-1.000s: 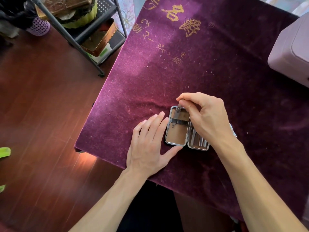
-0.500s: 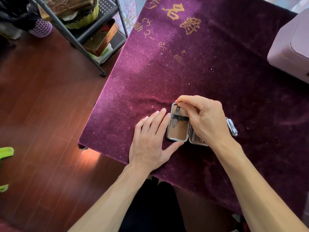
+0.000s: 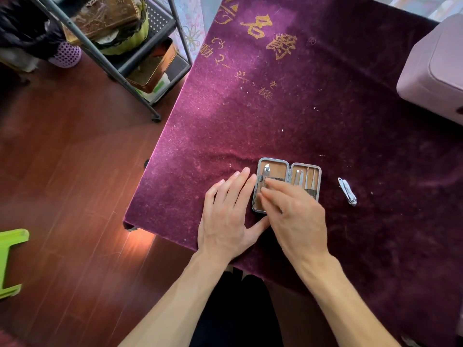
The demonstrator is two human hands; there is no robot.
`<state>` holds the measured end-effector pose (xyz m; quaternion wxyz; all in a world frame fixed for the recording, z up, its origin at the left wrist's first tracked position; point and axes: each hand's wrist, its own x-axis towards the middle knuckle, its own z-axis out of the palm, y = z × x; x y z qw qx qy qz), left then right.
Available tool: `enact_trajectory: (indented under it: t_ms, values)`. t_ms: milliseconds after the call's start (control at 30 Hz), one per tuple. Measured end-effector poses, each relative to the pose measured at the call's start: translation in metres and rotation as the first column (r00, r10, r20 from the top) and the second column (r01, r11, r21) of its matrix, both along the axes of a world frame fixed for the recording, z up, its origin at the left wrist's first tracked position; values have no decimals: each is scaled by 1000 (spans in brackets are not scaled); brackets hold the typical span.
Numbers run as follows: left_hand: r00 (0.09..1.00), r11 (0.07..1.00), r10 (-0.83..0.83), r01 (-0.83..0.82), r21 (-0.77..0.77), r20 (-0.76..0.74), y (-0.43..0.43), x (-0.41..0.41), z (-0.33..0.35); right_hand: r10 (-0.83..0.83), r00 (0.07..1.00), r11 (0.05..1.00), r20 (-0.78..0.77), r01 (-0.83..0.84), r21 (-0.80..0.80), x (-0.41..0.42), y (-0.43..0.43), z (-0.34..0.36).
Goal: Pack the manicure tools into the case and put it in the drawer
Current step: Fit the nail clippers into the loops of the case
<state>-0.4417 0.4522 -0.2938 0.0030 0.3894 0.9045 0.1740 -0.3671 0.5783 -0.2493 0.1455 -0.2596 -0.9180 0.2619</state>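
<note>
The small metal-rimmed manicure case (image 3: 290, 169) lies open on the purple velvet cloth (image 3: 300, 108), tan lining up. A silver tool (image 3: 266, 174) sits under the strap in its left half. Several thin tools (image 3: 305, 179) are tucked in the right half. My left hand (image 3: 228, 219) lies flat on the cloth, fingertips against the case's left rim. My right hand (image 3: 293, 214) reaches over the case from below, its fingers straight and blurred over the left half's strap. A silver nail clipper (image 3: 347, 191) lies loose on the cloth to the right of the case.
A pale lilac box (image 3: 436, 71) stands at the table's far right. A metal shelf rack (image 3: 130, 46) with tins stands on the wooden floor to the left. A green stool (image 3: 10, 259) shows at the left edge. The table's front edge runs just below my hands.
My right hand has let go at the case's top left corner and drawn back toward me, uncovering both halves and the nail clipper. The left hand has stayed put.
</note>
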Motion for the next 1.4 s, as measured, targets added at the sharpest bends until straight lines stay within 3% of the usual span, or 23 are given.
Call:
enact_trajectory:
  t_ms: [100, 233, 367, 900, 1100, 1167, 1267, 1400]
  values:
    - [1000, 1000, -10, 10, -2, 14, -1, 0, 2, -59, 998, 998, 7, 59, -13, 6, -11, -2]
    - [1000, 1000, -12, 12, -2, 25, -1, 0, 3, -229, 974, 949, -2, 222, -224, 3, -20, 3]
    - [1000, 1000, -13, 13, -2, 20, -1, 0, 3, -341, 939, 884, 45, 336, -326, -9, -25, 5]
    - [1000, 1000, -24, 24, -17, 9, -1, -1, 4, -346, 937, 885, 40, 340, -317, -14, -25, 2]
    - [1000, 1000, -7, 7, -28, 26, 2, -1, 7, -509, 860, 714, -30, 403, -573, 7, -3, 13]
    - [999, 999, -4, 5, -44, 35, 2, -1, 8, -552, 832, 712, -49, 440, -547, 22, 15, 15]
    - [998, 998, -8, 12, -61, 58, 2, 0, 11, -580, 814, 763, -30, 529, -371, 44, 43, 16]
    - [996, 998, -11, 16, -59, 93, 3, -1, 15, -556, 822, 810, 127, 569, -140, 64, 72, 6]
